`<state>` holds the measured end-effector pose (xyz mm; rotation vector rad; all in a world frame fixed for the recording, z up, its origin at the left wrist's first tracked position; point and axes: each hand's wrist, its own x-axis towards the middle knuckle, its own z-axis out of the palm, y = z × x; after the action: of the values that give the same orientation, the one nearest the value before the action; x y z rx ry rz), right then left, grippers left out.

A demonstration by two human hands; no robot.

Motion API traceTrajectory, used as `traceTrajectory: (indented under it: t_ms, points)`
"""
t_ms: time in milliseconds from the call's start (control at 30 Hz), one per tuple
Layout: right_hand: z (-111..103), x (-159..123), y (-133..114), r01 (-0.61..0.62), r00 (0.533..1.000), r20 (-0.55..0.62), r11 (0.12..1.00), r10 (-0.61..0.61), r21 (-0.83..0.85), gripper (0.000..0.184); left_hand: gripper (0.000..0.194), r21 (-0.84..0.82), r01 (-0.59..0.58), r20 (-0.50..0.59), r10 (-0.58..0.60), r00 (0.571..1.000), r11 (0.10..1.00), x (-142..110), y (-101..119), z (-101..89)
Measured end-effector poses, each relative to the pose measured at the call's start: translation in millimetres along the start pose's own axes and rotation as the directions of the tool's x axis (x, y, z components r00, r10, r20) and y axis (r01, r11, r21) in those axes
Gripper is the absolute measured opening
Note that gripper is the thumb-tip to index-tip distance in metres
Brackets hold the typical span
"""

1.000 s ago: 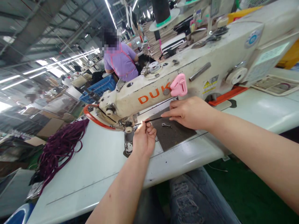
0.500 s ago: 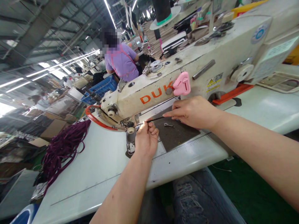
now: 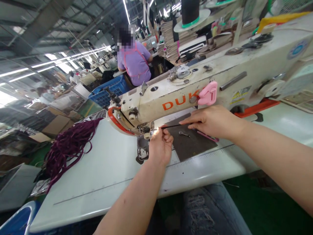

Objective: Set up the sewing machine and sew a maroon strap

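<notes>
My left hand [image 3: 160, 147] is closed in a pinch right below the needle area of a white sewing machine [image 3: 195, 88] marked DUK. It grips one end of a thin black cord [image 3: 171, 126]. My right hand [image 3: 211, 121] pinches the other end of that cord, under the machine's arm. The cord is stretched nearly level between the two hands. Beneath them lies a dark mat [image 3: 193, 143] with a small metal part [image 3: 183, 133] on it.
A heap of dark purple cord [image 3: 68, 147] lies at the table's left end. A pink clip [image 3: 207, 94] hangs on the machine. A person in a purple top [image 3: 135, 62] sits behind, beside blue crates [image 3: 110, 91]. The white table [image 3: 97, 182] carries a ruler strip along its front.
Both hands keep their pinch on the black cord by the needle. The view has shifted, so the machine and hands sit further right in the picture.
</notes>
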<state>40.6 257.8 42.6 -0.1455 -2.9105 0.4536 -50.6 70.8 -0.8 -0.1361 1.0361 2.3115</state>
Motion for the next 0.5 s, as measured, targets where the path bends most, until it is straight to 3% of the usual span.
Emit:
traceTrajectory:
  t_ms: [167, 267, 300, 367, 433, 500]
  points:
    - [-3.9, -3.4, -5.1, 0.006, 0.999, 0.038, 0.999, -0.004, -0.047, 0.035, 0.019, 0.056, -0.011, 0.029, 0.009, 1.0, 0.998, -7.3, -3.7, -2.7]
    - [-2.4, -8.8, -4.0, -0.075, 0.997, -0.012, 0.982, 0.074, -0.172, 0.034, 0.014, 0.34, -0.073, 0.117, 0.035, 0.992, 0.938, -31.4, -3.3, -14.9]
    - [-0.7, -10.5, -2.6, -0.113, 0.993, -0.044, 0.971, 0.107, -0.209, 0.036, 0.017, 0.477, -0.131, 0.169, 0.056, 0.984, 0.869, -42.6, -1.1, -20.5]
    - [5.6, -13.4, 1.6, -0.136, 0.987, -0.117, 0.956, 0.108, -0.261, 0.042, 0.023, 0.713, -0.32, 0.334, 0.099, 0.937, 0.624, -66.3, 7.6, -32.7]
    - [15.6, -15.3, 6.5, -0.065, 0.986, -0.169, 0.949, 0.012, -0.31, 0.047, 0.023, 0.783, -0.547, 0.531, 0.14, 0.836, 0.298, -87.1, 22.0, -45.0]
    - [27.3, -16.4, 9.6, 0.012, 0.977, -0.194, 0.936, -0.086, -0.353, 0.048, 0.023, 0.727, -0.686, 0.675, 0.153, 0.722, 0.029, -100.4, 39.4, -56.1]
